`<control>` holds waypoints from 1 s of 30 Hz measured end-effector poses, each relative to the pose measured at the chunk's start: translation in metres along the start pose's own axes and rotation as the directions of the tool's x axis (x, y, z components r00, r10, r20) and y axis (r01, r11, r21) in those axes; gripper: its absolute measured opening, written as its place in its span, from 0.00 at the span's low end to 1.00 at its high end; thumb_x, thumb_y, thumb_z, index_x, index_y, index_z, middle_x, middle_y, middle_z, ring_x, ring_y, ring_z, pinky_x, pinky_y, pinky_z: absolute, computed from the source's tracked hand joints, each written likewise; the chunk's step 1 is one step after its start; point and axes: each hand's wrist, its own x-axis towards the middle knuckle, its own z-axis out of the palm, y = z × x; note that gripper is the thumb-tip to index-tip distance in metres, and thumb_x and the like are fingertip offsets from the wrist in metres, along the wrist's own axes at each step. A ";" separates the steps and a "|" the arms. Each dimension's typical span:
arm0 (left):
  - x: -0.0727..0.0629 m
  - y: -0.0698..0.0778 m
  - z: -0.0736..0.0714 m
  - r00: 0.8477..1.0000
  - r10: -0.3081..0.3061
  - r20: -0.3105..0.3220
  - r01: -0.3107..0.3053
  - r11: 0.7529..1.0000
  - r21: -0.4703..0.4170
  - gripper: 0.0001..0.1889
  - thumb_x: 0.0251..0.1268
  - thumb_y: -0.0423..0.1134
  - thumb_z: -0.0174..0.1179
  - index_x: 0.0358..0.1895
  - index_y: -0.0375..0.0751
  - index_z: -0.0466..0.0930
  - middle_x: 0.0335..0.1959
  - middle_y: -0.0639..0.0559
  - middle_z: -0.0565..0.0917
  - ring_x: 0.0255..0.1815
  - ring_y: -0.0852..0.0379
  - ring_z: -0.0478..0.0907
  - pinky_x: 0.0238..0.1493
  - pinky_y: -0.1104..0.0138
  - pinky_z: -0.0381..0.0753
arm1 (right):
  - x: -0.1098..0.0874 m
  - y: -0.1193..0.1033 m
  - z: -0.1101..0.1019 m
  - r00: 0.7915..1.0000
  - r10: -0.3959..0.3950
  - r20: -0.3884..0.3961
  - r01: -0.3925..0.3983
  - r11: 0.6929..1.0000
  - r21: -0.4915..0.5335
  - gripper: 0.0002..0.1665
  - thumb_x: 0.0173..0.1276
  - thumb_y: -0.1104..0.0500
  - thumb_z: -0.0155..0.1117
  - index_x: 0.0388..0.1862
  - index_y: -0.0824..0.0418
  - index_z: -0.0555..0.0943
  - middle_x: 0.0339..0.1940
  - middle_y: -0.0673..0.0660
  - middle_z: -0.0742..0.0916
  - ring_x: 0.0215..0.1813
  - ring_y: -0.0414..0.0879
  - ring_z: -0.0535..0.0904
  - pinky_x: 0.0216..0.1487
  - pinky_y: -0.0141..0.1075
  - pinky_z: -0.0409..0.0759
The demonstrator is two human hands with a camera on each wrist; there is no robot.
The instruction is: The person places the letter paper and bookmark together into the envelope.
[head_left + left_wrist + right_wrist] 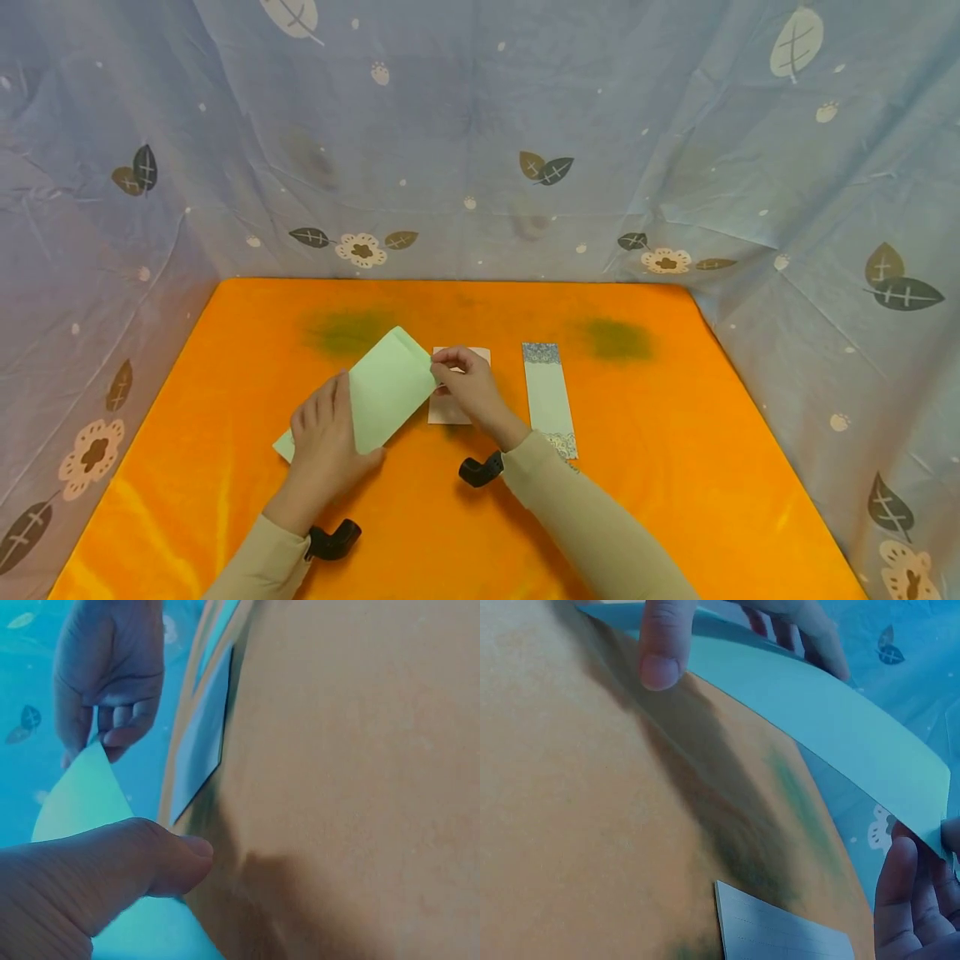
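A pale green envelope (392, 387) is held at a slant above the orange cloth, with a narrow folded strip along its upper right end. My left hand (322, 437) grips it across the lower left part, fingers over the far side and thumb (161, 859) at the near edge. At the right corner, my right hand (472, 387) pinches the envelope between thumb and fingers. In the right wrist view the envelope bows between the two hands. Partly hidden behind my right hand lies a small pale card (448, 411), which shows faint ruled lines in the right wrist view.
To the right of my right hand lies a long white paper strip (549, 400) with lace-like patterned ends, its lower end near my sleeve. Orange cloth (675, 467) covers the table. Blue-grey patterned curtains (465, 167) stand at the back and both sides.
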 end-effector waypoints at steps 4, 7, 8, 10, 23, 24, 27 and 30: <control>0.002 -0.002 0.000 0.999 0.018 -0.037 -0.018 1.000 0.008 0.66 0.33 0.47 0.80 0.75 0.30 0.44 0.67 0.31 0.58 0.63 0.31 0.54 0.61 0.39 0.51 | 0.000 0.003 -0.002 0.999 -0.009 0.044 0.010 1.000 -0.015 0.13 0.68 0.56 0.65 0.48 0.61 0.81 0.43 0.58 0.83 0.41 0.51 0.81 0.43 0.44 0.84; 0.003 -0.004 0.000 0.998 0.023 -0.054 -0.023 1.000 0.012 0.64 0.33 0.46 0.80 0.74 0.30 0.46 0.66 0.31 0.59 0.62 0.31 0.55 0.60 0.39 0.51 | 0.001 0.005 -0.003 0.996 0.006 0.087 -0.003 0.999 -0.040 0.16 0.67 0.54 0.66 0.48 0.61 0.80 0.43 0.58 0.83 0.41 0.51 0.81 0.43 0.43 0.84; 0.003 -0.004 -0.001 0.998 0.025 -0.057 -0.024 1.000 0.012 0.64 0.33 0.45 0.79 0.74 0.30 0.46 0.66 0.30 0.59 0.62 0.31 0.55 0.59 0.38 0.52 | 0.001 0.006 -0.003 0.995 0.016 0.099 -0.011 0.999 -0.051 0.17 0.67 0.53 0.67 0.49 0.60 0.80 0.42 0.58 0.83 0.42 0.52 0.82 0.43 0.42 0.84; 0.003 -0.004 -0.001 0.998 0.027 -0.060 -0.026 1.000 0.012 0.63 0.33 0.45 0.79 0.74 0.30 0.47 0.65 0.30 0.60 0.61 0.31 0.56 0.59 0.39 0.52 | 0.000 0.007 -0.004 0.992 0.041 0.116 -0.034 0.997 -0.065 0.18 0.66 0.51 0.67 0.50 0.60 0.80 0.42 0.58 0.83 0.42 0.54 0.82 0.43 0.42 0.84; 0.003 -0.004 0.002 1.000 0.013 -0.011 -0.013 1.000 0.012 0.63 0.34 0.47 0.79 0.74 0.30 0.47 0.65 0.30 0.60 0.61 0.31 0.56 0.59 0.39 0.52 | -0.002 0.006 -0.009 0.982 0.103 0.156 -0.089 0.992 -0.095 0.20 0.70 0.54 0.63 0.56 0.63 0.77 0.42 0.56 0.83 0.47 0.66 0.80 0.49 0.53 0.81; 0.003 -0.004 0.002 1.000 0.012 -0.007 -0.012 1.000 0.012 0.63 0.34 0.47 0.79 0.74 0.30 0.47 0.65 0.30 0.60 0.61 0.31 0.56 0.59 0.39 0.51 | -0.003 0.002 -0.009 0.983 0.094 0.157 -0.078 0.992 -0.101 0.20 0.70 0.55 0.63 0.56 0.65 0.77 0.43 0.57 0.83 0.47 0.67 0.80 0.49 0.54 0.80; 0.003 -0.003 0.001 1.000 0.009 0.004 -0.009 1.000 0.017 0.63 0.35 0.47 0.79 0.74 0.30 0.46 0.66 0.30 0.60 0.62 0.30 0.55 0.59 0.38 0.51 | -0.007 -0.010 -0.012 0.985 0.064 0.159 -0.045 0.992 -0.122 0.22 0.70 0.57 0.62 0.57 0.70 0.75 0.44 0.59 0.83 0.48 0.67 0.79 0.51 0.55 0.79; 0.002 -0.002 0.001 1.000 0.004 0.017 -0.005 1.000 0.022 0.63 0.36 0.48 0.79 0.74 0.29 0.46 0.66 0.29 0.59 0.62 0.30 0.55 0.60 0.38 0.51 | -0.007 -0.013 -0.019 0.987 0.048 0.154 -0.025 0.990 -0.142 0.26 0.70 0.56 0.62 0.60 0.72 0.73 0.46 0.62 0.82 0.47 0.64 0.80 0.51 0.54 0.80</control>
